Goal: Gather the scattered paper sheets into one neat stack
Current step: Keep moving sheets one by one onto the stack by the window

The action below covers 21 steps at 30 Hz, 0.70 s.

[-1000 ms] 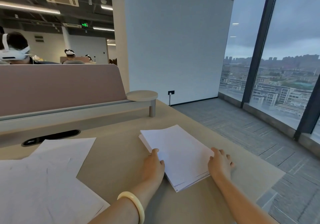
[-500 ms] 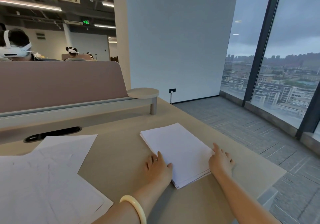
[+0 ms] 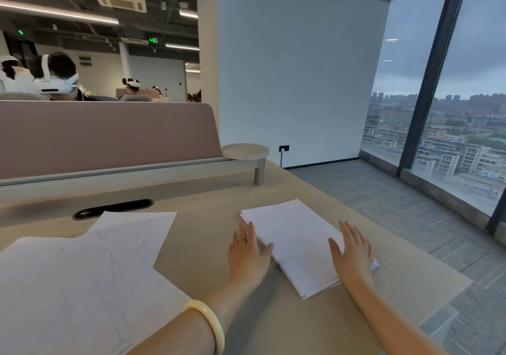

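Paper lies in two lots on the pale beige wooden worktop. A thick squared stack of white sheets sits toward the worktop's right edge, at a slant to it. Both hands bracket its long sides, apparently to true up the edges between the palms. The left hand lies flat on the worktop along the stack's left side, its fingers straight and close together, the thumb touching the paper's edge. The right hand rests over the stack's right side, fingers straight and slightly spread, gripping nothing. A small white corner pokes out beyond it, so that edge is probably not flush. A cream bangle circles the left wrist. Well apart, by the worktop's near left corner, a loose fan of overlapping white sheets lies ungathered, so the task looks roughly half done.
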Available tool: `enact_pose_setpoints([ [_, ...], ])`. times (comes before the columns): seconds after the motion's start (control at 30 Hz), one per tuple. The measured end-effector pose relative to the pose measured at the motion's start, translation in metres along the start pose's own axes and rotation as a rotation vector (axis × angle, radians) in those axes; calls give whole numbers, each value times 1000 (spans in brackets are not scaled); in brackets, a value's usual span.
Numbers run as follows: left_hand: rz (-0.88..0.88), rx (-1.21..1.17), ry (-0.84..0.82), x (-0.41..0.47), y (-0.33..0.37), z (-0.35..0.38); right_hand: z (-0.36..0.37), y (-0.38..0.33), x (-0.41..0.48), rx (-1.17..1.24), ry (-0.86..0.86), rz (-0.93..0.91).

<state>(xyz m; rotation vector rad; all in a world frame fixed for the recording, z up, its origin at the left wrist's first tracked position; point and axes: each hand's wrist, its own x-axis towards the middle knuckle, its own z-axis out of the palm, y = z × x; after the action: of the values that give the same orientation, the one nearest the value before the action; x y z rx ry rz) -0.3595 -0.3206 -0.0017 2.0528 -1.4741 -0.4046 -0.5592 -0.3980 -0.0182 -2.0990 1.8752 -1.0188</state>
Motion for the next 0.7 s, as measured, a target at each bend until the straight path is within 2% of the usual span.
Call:
enact_pose_setpoints([
  [0.17, -22, 27, 81, -16, -32, -44, 10, -75, -27, 124, -101, -191],
  [0.4, -156, 131, 240, -66, -125, -134, 41, -187, -94, 291, -422, -316],
  [0.6, -414, 256, 305, -142, -237, -216, 71, -259, -155, 346, -712, -333],
  [0.7, -592, 286, 276, -188, -286, -245, 89, -283, -176, 247, -790, -310],
])
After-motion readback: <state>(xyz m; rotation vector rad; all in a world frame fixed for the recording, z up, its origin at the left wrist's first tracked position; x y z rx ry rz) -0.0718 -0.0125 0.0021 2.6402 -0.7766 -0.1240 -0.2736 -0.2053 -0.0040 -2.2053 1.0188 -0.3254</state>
